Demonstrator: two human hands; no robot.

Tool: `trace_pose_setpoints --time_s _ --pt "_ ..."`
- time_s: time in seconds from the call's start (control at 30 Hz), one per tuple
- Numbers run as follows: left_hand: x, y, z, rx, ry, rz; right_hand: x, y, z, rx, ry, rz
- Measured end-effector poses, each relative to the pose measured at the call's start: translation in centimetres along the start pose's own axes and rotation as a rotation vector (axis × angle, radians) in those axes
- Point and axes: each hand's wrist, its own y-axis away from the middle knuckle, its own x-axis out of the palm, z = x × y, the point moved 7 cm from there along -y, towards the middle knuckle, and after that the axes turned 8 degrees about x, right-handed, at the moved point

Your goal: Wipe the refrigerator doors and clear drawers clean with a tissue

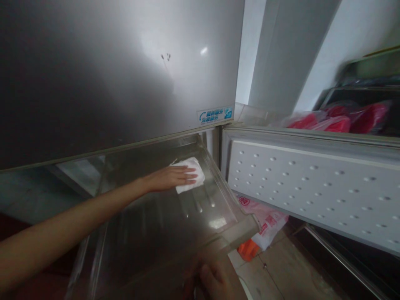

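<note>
My left hand (168, 179) reaches in from the left and presses a folded white cloth (198, 173) with its fingers laid flat over it. Paper or fabric, I cannot tell which. Under the cloth is the floor of a clear plastic freezer drawer (146, 233), pulled out below the closed upper fridge door (125, 83). At the bottom edge, my right hand (218, 279) is curled at the drawer's front edge, thumb showing. Shadow and blur hide most of its fingers.
The lower fridge door (296, 175) stands open to the right, its white dimpled inner side showing. Beneath it, a white and red plastic bag (265, 216) and an orange item (248, 250) lie on the tiled floor (281, 266). Red bagged things (337, 118) sit behind the door.
</note>
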Motion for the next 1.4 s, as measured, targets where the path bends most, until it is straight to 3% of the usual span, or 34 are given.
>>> trace_pose_setpoints --time_s 0.17,0.23,0.33,0.43,0.5,0.6,0.73,0.9,1.0,1.1,1.3,1.4 --pt "-0.7 1.5 8.2 -0.259 0.028 -0.133 -0.5 0.0 -0.3 0.004 0.045 -0.063" --pt "-0.7 2.0 10.5 -0.349 0.024 -0.196 -0.2 -0.3 -0.9 -0.006 -0.012 -0.024" --pt "-0.5 2.0 12.3 -0.416 0.044 -0.255 0.6 -0.6 -0.7 -0.058 -0.055 0.091" --pt "-0.1 1.6 12.3 -0.434 0.073 -0.286 0.6 -0.5 0.2 -0.064 0.054 0.101" --pt "0.2 1.2 11.2 -0.415 0.092 -0.284 0.3 -0.2 0.7 -0.049 0.121 0.086" --pt "0.5 0.6 8.1 -0.339 0.119 -0.252 -0.3 0.0 0.5 -0.028 0.158 0.052" --pt "1.1 -0.7 1.7 -0.200 0.158 -0.184 -1.3 0.0 0.1 -0.076 0.144 -0.061" --pt "2.7 -3.0 -7.4 0.037 0.113 -0.030 0.7 -0.6 0.3 -0.119 -0.046 0.077" --pt "3.3 -3.7 -11.0 0.167 0.118 -0.017 1.5 -1.1 0.4 -0.146 -0.176 0.086" --pt "3.7 -3.8 -12.2 0.244 0.110 -0.018 1.9 -1.4 0.0 -0.150 -0.234 0.107" --pt "3.3 -2.5 -11.7 0.293 0.086 -0.020 0.8 -1.3 -1.0 -0.139 -0.155 0.018" --pt "3.3 -1.1 -11.5 0.255 0.083 0.048 1.1 -1.3 -0.8 -0.127 -0.137 0.067"
